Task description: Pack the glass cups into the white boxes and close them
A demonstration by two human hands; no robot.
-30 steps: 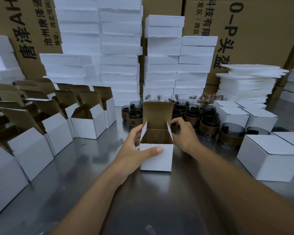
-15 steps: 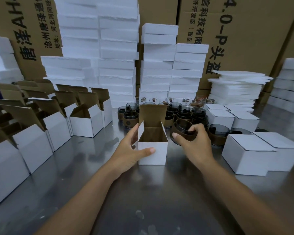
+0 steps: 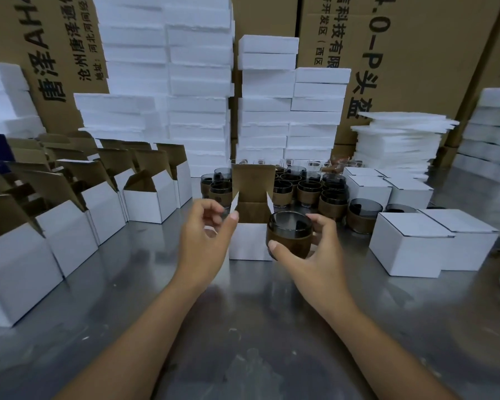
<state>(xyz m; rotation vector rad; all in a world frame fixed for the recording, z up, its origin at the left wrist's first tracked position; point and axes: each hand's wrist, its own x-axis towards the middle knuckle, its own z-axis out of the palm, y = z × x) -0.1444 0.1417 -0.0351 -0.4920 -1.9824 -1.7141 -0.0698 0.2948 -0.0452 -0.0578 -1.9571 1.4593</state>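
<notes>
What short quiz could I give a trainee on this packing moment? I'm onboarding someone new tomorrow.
1. True or false: the glass cup is already inside the open white box.
2. Which hand holds the cup? A) left hand B) right hand C) neither
3. Fill in: the closed white boxes sit on the person's ____ side.
Key: 1 false, it is held just outside the box, at its front right corner. 2 B. 3 right.
</notes>
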